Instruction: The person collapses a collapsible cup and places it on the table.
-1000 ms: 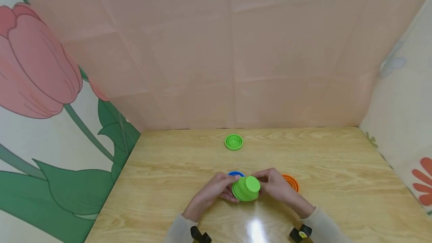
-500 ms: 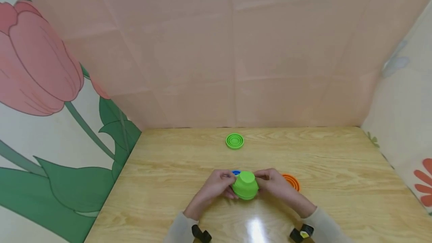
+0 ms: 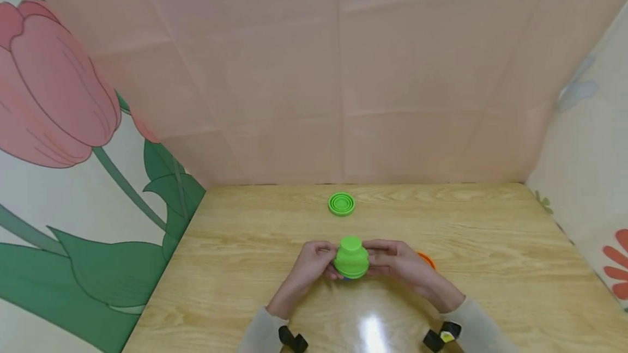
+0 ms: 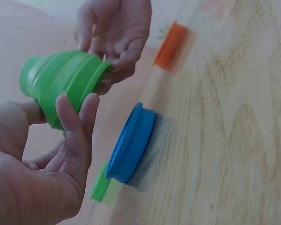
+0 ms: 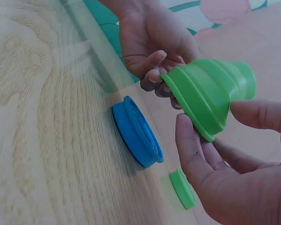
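Observation:
A green collapsible cup (image 3: 351,260), stretched out in stepped rings, is held in the air with its narrow end up and its wide rim down. My left hand (image 3: 312,263) grips its left side, the thumb on the wall and fingers at the rim. From the other side my right hand (image 3: 403,263) holds it, thumb against the wall and fingertips under the rim. On the table below sits a flattened blue collapsible cup (image 4: 132,143), mostly hidden behind the green one in the head view.
Another green cup (image 3: 341,204), folded flat into rings, lies near the back of the wooden table (image 3: 255,227). A flat orange cup (image 3: 428,260) lies to the right, partly covered by my right hand. A pink backdrop (image 3: 338,97) rises behind the table.
The held green cup has gone from tilted to upright and moved slightly away from me and to the left, both hands with it. It now covers most of the blue cup.

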Demonstrator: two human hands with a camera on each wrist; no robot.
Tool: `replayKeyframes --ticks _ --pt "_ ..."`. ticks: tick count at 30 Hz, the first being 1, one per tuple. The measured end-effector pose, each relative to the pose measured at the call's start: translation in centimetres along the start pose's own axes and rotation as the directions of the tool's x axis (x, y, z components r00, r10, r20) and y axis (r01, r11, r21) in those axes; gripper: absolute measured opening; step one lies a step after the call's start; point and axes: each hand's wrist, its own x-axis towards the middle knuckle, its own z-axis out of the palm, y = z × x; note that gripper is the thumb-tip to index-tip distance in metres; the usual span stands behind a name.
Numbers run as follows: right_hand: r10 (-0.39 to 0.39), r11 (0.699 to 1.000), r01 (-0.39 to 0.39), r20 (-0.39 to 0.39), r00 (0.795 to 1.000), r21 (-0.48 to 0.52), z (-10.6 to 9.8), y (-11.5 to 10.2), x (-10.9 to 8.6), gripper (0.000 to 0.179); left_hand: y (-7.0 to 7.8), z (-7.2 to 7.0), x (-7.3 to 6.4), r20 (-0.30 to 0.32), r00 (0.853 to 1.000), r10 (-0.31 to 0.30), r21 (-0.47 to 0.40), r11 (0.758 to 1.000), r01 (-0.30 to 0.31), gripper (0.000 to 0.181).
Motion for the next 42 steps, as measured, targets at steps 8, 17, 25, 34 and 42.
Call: replayKeyframes --ticks 8,17,25,34,42 --pt "-0.036 0.989 0.014 -0.148 0.988 -0.149 0.6 0.9 0.5 0.058 0.0 1.1 -0.1 -0.023 0.999 -0.027 0.029 0.999 0.027 0.027" --pt "-0.062 0.965 -0.03 -0.339 0.939 -0.26 1.1 0.8 0.5 0.055 0.6 1.1 -0.7 0.135 0.99 -0.031 -0.023 0.999 0.034 0.032" --pt "-0.039 0.968 -0.044 -0.323 0.946 -0.246 1.1 0.4 0.5 0.051 -0.1 1.3 -0.4 0.127 0.991 -0.045 -0.026 0.998 0.049 0.022" --pt "-0.002 0.966 -0.037 -0.151 0.989 -0.255 0.8 0.2 0.4 0.066 -0.4 1.2 -0.2 -0.006 1.0 -0.028 0.031 0.999 0.028 0.022" --pt "-0.046 0.961 0.0 -0.159 0.986 -0.277 1.3 0.4 0.6 0.076 0.3 1.6 -0.8 -0.044 0.999 0.001 0.122 0.993 0.005 0.019"
